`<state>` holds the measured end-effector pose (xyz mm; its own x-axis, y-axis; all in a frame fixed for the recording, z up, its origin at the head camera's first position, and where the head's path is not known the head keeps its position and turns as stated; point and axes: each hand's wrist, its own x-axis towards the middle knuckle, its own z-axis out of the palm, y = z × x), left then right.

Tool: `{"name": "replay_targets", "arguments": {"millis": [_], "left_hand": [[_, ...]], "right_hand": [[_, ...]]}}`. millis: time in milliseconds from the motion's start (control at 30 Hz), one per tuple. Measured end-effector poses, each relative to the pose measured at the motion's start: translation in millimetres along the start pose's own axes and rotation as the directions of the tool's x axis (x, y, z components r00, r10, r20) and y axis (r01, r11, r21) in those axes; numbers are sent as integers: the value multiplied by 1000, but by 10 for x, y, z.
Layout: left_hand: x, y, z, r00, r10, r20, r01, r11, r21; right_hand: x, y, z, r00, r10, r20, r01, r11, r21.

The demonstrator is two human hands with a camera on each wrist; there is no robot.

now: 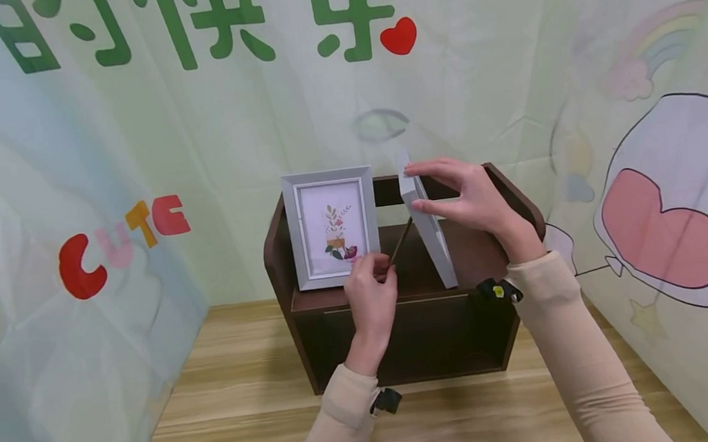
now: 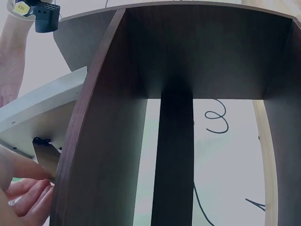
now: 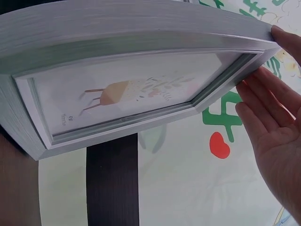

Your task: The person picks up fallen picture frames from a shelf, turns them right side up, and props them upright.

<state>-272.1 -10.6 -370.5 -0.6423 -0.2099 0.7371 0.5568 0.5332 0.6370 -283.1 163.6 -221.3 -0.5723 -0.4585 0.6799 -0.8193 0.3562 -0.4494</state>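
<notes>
A white picture frame point(image 1: 431, 236) stands turned nearly edge-on on the upper shelf, at its right side. My right hand point(image 1: 470, 194) holds its upper end between thumb and fingers. The right wrist view shows the front of this frame, with a drawing of a plant in a pot point(image 3: 115, 92). From the back juts a thin brown support leg point(image 1: 402, 240), which my left hand point(image 1: 372, 289) pinches near its free end. In the left wrist view the leg's dark hinge point(image 2: 41, 141) shows against the back panel. A second white picture frame point(image 1: 327, 176) stands upright to the left, facing me.
The dark brown two-tier shelf point(image 1: 277, 255) has raised side panels and a back rail, and stands on a wood-grain surface point(image 1: 228, 369). Printed fabric walls point(image 1: 228, 134) enclose it at the back and both sides. A black wrist strap point(image 1: 490, 290) is on my right sleeve.
</notes>
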Motion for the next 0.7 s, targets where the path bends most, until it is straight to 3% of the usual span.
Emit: {"name": "replay_targets", "arguments": {"millis": [167,333,467,700], "left_hand": [[-5,62,-29,999,30,-30,-30,999,-22],[21,199,-44,997,54,-47,-58,995,-76],[43,305,-32,998,39,-47,-44,991,-129],[63,448,28,1000,-8,4,9,984,-175]], "right_hand": [[-17,49,-8,999,38,-17,-38,999,10],[-32,339,-10,986,145,-84,-147,989,-11],[-32,594,9,973,209,-103,-211,977,-11],[-41,832,76,944,326,-50,-328,944,-36]]}}
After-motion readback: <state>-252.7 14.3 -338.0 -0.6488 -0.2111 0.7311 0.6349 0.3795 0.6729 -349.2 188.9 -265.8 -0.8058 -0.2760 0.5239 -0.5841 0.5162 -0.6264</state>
